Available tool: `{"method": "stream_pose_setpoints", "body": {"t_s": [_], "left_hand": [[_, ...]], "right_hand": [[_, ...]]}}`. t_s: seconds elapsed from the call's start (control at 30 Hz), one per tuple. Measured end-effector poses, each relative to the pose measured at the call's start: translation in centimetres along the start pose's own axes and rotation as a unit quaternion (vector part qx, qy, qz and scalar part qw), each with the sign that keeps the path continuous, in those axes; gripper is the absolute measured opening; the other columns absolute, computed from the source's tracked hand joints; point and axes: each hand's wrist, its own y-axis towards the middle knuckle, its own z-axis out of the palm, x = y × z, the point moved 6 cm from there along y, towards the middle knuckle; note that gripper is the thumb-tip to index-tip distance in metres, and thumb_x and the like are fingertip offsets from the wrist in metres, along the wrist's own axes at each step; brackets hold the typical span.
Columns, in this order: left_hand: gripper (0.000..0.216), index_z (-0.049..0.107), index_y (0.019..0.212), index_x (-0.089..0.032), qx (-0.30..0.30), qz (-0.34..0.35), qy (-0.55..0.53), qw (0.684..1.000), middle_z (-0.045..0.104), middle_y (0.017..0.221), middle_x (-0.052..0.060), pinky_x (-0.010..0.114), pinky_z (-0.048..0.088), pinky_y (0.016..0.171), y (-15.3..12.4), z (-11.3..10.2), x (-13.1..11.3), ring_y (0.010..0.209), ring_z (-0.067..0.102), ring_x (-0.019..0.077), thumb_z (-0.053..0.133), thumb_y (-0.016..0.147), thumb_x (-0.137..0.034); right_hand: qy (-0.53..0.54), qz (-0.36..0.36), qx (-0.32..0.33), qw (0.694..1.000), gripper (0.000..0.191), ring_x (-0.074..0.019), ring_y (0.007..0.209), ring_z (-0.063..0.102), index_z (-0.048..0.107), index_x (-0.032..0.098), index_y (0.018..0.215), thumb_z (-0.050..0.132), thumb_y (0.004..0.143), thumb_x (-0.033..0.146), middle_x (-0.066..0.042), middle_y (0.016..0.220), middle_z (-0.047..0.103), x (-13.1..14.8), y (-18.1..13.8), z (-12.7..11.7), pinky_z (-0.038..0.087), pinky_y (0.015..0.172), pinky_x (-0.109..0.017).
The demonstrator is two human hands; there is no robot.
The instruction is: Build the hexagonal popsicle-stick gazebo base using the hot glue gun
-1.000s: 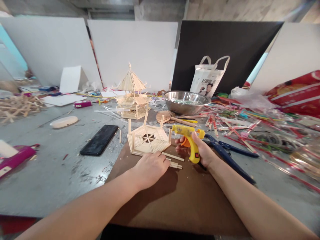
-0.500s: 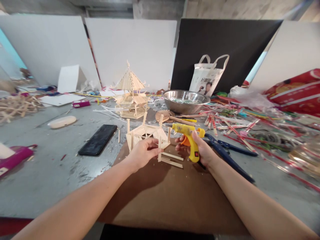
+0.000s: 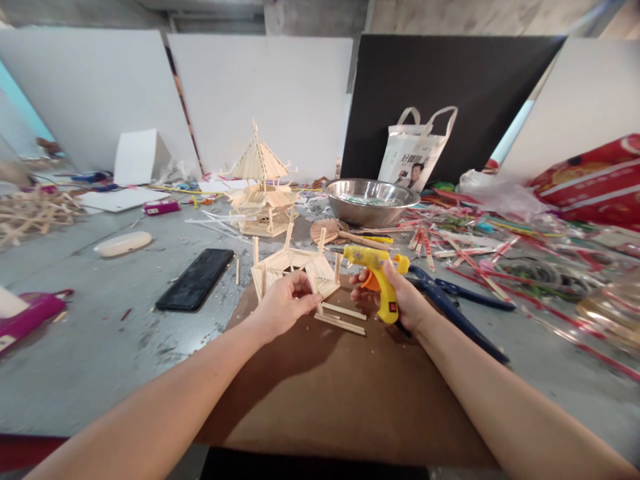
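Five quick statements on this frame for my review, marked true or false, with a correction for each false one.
1. The right hand grips a yellow glue gun. True.
2. The left hand is empty. False: it pinches a thin wooden stick.
3. A black phone lies to the left of the brown board. True.
4. The pointed-roof stick model stands nearer the camera than the open stick base with upright posts. False: it stands farther back, behind that base.
5. The steel bowl sits nearer the camera than the white tote bag. True.
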Motion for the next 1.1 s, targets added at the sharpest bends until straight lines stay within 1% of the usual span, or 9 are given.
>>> {"method": "stream_pose_setpoints", "body": {"t_s": [0.13, 0.27, 0.37, 0.43, 0.63, 0.77, 0.87, 0.93, 1.1], "left_hand": [[0.017, 0.047, 0.072, -0.014, -0.011, 0.008, 0.003, 1.0, 0.053, 0.065, -0.001, 0.025, 0.042, 0.057, -0.2, -0.1, -0.1, 0.058, 0.052, 0.0095, 0.058, 0.067, -0.025], [0.015, 0.046, 0.07, -0.015, -0.018, 0.001, 0.014, 1.0, 0.052, 0.063, -0.002, 0.024, 0.042, 0.057, -0.3, -0.3, -0.2, 0.057, 0.052, 0.0095, 0.057, 0.067, -0.024], [0.013, 0.046, 0.071, -0.015, -0.001, -0.008, 0.016, 1.0, 0.054, 0.063, -0.002, 0.024, 0.042, 0.056, -0.3, -0.1, -0.2, 0.058, 0.054, 0.0101, 0.055, 0.068, -0.023], [0.012, 0.045, 0.071, -0.016, 0.011, -0.018, 0.024, 0.999, 0.056, 0.064, -0.001, 0.023, 0.042, 0.053, -0.2, 0.0, 0.0, 0.056, 0.054, 0.0101, 0.055, 0.068, -0.023], [0.013, 0.045, 0.073, -0.017, 0.034, -0.071, 0.084, 0.993, 0.06, 0.067, 0.001, 0.023, 0.041, 0.044, -0.1, 0.2, 1.1, 0.048, 0.054, 0.0109, 0.052, 0.068, -0.027], [0.016, 0.042, 0.074, -0.018, 0.069, -0.099, 0.101, 0.988, 0.061, 0.066, 0.002, 0.023, 0.042, 0.041, -0.4, 0.5, 1.7, 0.046, 0.055, 0.0117, 0.051, 0.069, -0.031], [0.018, 0.04, 0.068, -0.018, 0.091, -0.1, 0.116, 0.984, 0.057, 0.056, -0.001, 0.022, 0.041, 0.039, -0.5, 0.8, 1.7, 0.044, 0.053, 0.0113, 0.052, 0.069, -0.031], [0.019, 0.039, 0.066, -0.018, 0.09, -0.1, 0.129, 0.982, 0.053, 0.05, -0.003, 0.021, 0.041, 0.038, -0.6, 0.8, 1.7, 0.041, 0.052, 0.0108, 0.053, 0.068, -0.031], [0.016, 0.041, 0.067, -0.018, 0.083, -0.087, 0.132, 0.984, 0.051, 0.048, -0.003, 0.022, 0.042, 0.039, -0.5, 0.8, 1.4, 0.041, 0.051, 0.0105, 0.052, 0.068, -0.029]], "right_hand": [[0.005, 0.004, 0.016, 1.0, 0.041, -0.0151, 0.065, 0.061, 0.058, 0.016, 0.073, 0.045, 0.071, 0.055, -0.006, 0.079, 0.062, 0.0, -0.1, 0.2, 0.05, 0.064, -0.031], [0.02, 0.052, 0.073, 0.996, 0.042, -0.0165, 0.067, 0.061, 0.056, 0.015, 0.074, 0.043, 0.072, 0.056, -0.008, 0.086, 0.061, -0.4, -0.5, 0.8, 0.05, 0.064, -0.035], [0.025, 0.082, 0.121, 0.989, 0.042, -0.0172, 0.071, 0.06, 0.057, 0.015, 0.075, 0.04, 0.075, 0.055, -0.008, 0.088, 0.06, -0.9, -0.8, 1.3, 0.049, 0.067, -0.037], [0.026, 0.089, 0.132, 0.987, 0.041, -0.0177, 0.076, 0.06, 0.057, 0.015, 0.076, 0.039, 0.077, 0.052, -0.008, 0.088, 0.06, -1.1, -0.8, 1.3, 0.049, 0.07, -0.037], [0.027, 0.112, 0.11, 0.987, 0.039, -0.0189, 0.083, 0.059, 0.057, 0.015, 0.075, 0.041, 0.077, 0.051, -0.008, 0.086, 0.061, -1.4, -0.9, 1.0, 0.048, 0.074, -0.037], [0.022, 0.085, 0.082, 0.993, 0.038, -0.0181, 0.079, 0.06, 0.057, 0.014, 0.073, 0.045, 0.075, 0.05, -0.008, 0.084, 0.061, -1.0, -0.7, 0.9, 0.049, 0.072, -0.036], [0.018, 0.079, 0.054, 0.995, 0.039, -0.0169, 0.073, 0.061, 0.057, 0.014, 0.071, 0.045, 0.074, 0.051, -0.008, 0.083, 0.062, -0.9, -0.6, 0.7, 0.05, 0.07, -0.035], [0.014, 0.07, 0.04, 0.997, 0.039, -0.0169, 0.073, 0.061, 0.057, 0.014, 0.07, 0.045, 0.074, 0.052, -0.008, 0.082, 0.062, -0.8, -0.6, 0.5, 0.05, 0.07, -0.034], [0.022, 0.07, 0.038, 0.997, 0.039, -0.0193, 0.08, 0.06, 0.058, 0.015, 0.073, 0.045, 0.073, 0.052, -0.008, 0.082, 0.063, -0.6, -0.4, 0.3, 0.05, 0.071, -0.035]]}}
